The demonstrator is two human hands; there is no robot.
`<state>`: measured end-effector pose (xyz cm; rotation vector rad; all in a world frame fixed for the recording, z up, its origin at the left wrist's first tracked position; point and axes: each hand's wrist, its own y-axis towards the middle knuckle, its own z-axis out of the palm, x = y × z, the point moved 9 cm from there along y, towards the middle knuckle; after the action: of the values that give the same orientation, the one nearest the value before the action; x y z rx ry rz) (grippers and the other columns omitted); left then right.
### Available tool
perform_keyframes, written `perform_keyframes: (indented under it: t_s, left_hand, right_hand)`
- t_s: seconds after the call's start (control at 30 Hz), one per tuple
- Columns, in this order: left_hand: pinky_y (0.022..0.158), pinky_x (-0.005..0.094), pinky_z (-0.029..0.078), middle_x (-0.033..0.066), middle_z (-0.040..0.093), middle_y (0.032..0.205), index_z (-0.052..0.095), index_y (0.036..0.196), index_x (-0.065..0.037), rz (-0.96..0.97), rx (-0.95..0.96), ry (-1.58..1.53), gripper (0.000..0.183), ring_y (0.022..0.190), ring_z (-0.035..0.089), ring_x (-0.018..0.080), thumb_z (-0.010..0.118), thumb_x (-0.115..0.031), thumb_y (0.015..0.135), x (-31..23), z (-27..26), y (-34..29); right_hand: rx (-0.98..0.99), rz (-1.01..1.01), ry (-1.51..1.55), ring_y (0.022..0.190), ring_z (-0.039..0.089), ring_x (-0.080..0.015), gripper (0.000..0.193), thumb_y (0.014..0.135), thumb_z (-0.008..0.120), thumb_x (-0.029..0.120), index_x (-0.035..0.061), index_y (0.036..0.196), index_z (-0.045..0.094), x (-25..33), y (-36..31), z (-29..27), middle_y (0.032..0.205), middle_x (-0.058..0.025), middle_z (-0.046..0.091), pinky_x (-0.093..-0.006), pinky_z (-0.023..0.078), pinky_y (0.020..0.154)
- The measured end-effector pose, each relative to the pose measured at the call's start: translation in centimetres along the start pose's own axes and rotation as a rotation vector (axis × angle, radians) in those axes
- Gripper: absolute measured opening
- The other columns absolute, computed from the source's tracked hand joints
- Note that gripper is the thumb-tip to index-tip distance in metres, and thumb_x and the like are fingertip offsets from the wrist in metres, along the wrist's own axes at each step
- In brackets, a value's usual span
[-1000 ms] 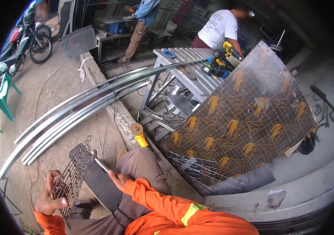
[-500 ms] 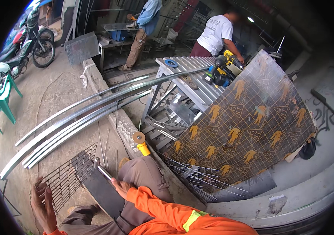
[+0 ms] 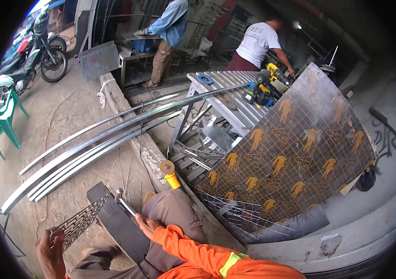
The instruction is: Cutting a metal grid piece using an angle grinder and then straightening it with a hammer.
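In my right hand [image 3: 147, 226] is a hammer [image 3: 127, 206], its fingers wrapped round the handle and its head pointing away from me. My left hand [image 3: 49, 255] is closed on the near-left edge of a dark metal grid [image 3: 79, 224]. The grid is tilted and seen nearly edge-on. Its far end lies over a dark flat plank [image 3: 122, 232] between my legs, close to the hammer head. I cannot tell whether the grid touches the plank.
Beyond my knee stands a yellow angle grinder [image 3: 172, 180] with a brown disc. Long metal bars [image 3: 86, 148] cross the concrete kerb [image 3: 149, 158]. On the right leans a patterned panel [image 3: 291, 153] beside a slatted table [image 3: 225, 100] with power tools. Two people work behind.
My left hand has gone from open beside the grid to closed on its edge. The grid has tipped up, baring the plank's far end. The hammer has barely moved.
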<state>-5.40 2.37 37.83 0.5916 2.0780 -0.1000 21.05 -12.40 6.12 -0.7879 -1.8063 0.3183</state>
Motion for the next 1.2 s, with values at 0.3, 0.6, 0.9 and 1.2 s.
perform_keyframes:
  t_s: [0.3, 0.6, 0.9, 1.2]
  left_hand:
    - [0.062, 0.0425, 0.05, 0.0097, 0.066, 0.066, 0.067, 0.083, -0.017, 0.309, 0.881, 0.745, 0.002, 0.064, 0.065, 0.0307, 0.065, -0.018, 0.084, -3.6, 12.8, 8.7]
    - [0.059, 0.0358, 0.054, 0.0096, 0.068, 0.073, 0.064, 0.087, -0.008, 0.083, 1.372, 0.777, 0.006, 0.064, 0.068, 0.0215, 0.068, -0.011, 0.083, 6.5, 26.0, 12.6]
    - [0.056, 0.0343, 0.058, 0.0164, 0.067, 0.076, 0.063, 0.09, 0.002, -0.014, 1.151, 0.544, 0.035, 0.063, 0.069, 0.0257, 0.078, -0.028, 0.081, -2.3, 17.2, 13.9]
    - [0.065, 0.034, 0.054, 0.007, 0.069, 0.069, 0.067, 0.077, -0.005, 0.251, 1.037, 0.622, 0.043, 0.067, 0.069, 0.0193, 0.077, -0.047, 0.075, -2.1, 20.6, 12.4]
  right_hand:
    - [-0.228, -0.062, 0.228, 0.05, 0.048, -0.0203, 0.077, 0.09, 0.024, 0.079, 0.0087, 0.071, 0.05, 1.0, -0.7, -3.0, 0.054, -0.0061, 0.044, -0.0359, 0.04, 0.052]
    - [-0.119, 0.2, 0.59, 0.036, 0.036, -0.0128, 0.065, 0.095, 0.033, 0.07, 0.0073, 0.083, 0.046, -0.4, -1.7, -2.4, 0.052, 0.0002, 0.036, -0.0285, 0.033, 0.035]
    - [-0.074, 0.23, 0.581, 0.037, 0.036, -0.0121, 0.065, 0.094, 0.036, 0.07, 0.0073, 0.081, 0.046, 0.6, -2.0, -2.0, 0.052, 0.0008, 0.036, -0.0281, 0.034, 0.036]
    - [-0.084, 0.154, 0.69, 0.038, 0.032, -0.0111, 0.064, 0.093, 0.035, 0.073, 0.0111, 0.082, 0.043, 1.0, -2.4, -2.0, 0.053, 0.0016, 0.033, -0.0273, 0.03, 0.036]
